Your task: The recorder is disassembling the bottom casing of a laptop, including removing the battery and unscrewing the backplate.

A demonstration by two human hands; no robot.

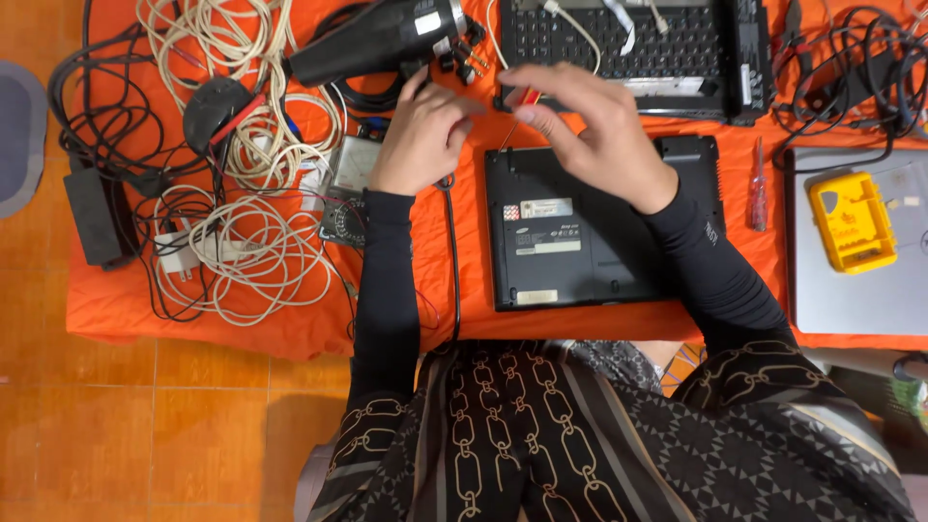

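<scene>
— Screwdriver, a thin one with a red-and-yellow handle (pixel 527 97) and a slim metal shaft: where is it?

— Pinched in the fingers (pixel 541 89) of the right hand (pixel 590 126), shaft slanting down so its tip meets the top edge of the black upturned laptop (pixel 580 232) on the orange-clothed worktop (pixel 242 319).

— And the left hand (pixel 420 135)?

— Curled loosely, fingers bent inward just beside the screwdriver tip (whether they pinch anything, I cannot tell). It hovers over a small grey analogue meter (pixel 353 164).

— What lies around them?

— Above, a black hair-dryer-shaped heat blower (pixel 377 39) and a second black laptop base with its keyboard showing (pixel 619 43). Left, a tangle of white cables (pixel 251 232) and a black power brick (pixel 94 217). Right, a red-handled screwdriver (pixel 759 188) lying apart, then a yellow plastic case (pixel 851 220) resting on a silver closed laptop (pixel 860 290).
</scene>
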